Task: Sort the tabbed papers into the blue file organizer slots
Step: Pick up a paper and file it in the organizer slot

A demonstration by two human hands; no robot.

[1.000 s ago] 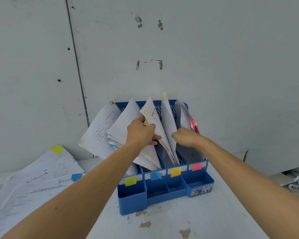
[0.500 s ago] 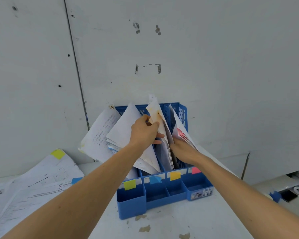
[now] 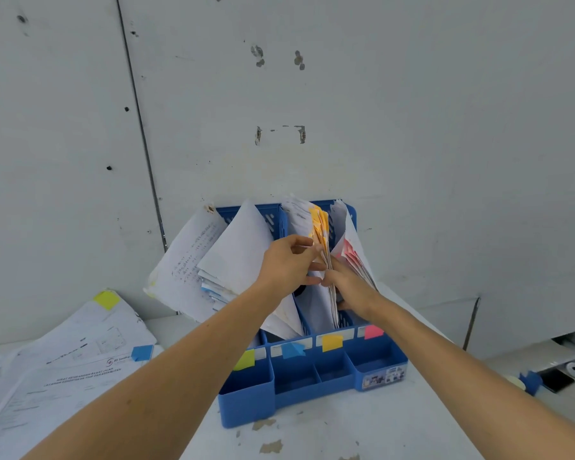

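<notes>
Yellow-tabbed white paper sheaf point(image 3: 320, 227) now upright in blue plastic file organizer point(image 3: 312, 380), left hand point(image 3: 287, 264) fingers pinching it; right hand point(image 3: 351, 290) lower, grip unclear; nearly slotted.

papers point(image 3: 322, 260) in organizer point(image 3: 312, 386), stack point(image 3: 63, 360) left

Wall: a pale grey, flat panelled wall point(image 3: 412, 127) fills nearly all I see ahead of me.
Seams: a thin dark vertical joint point(image 3: 140, 127) runs down its left part; a shorter dark joint point(image 3: 471, 323) stands low on my right.
Marks: chipped brownish scuffs point(image 3: 301, 134) and small dark holes point(image 3: 109, 168) dot the panels.
Tabletop: a white painted surface point(image 3: 395, 433) lies below me, with brown patches of flaked paint point(image 3: 271, 446).
Light: soft and even.
</notes>
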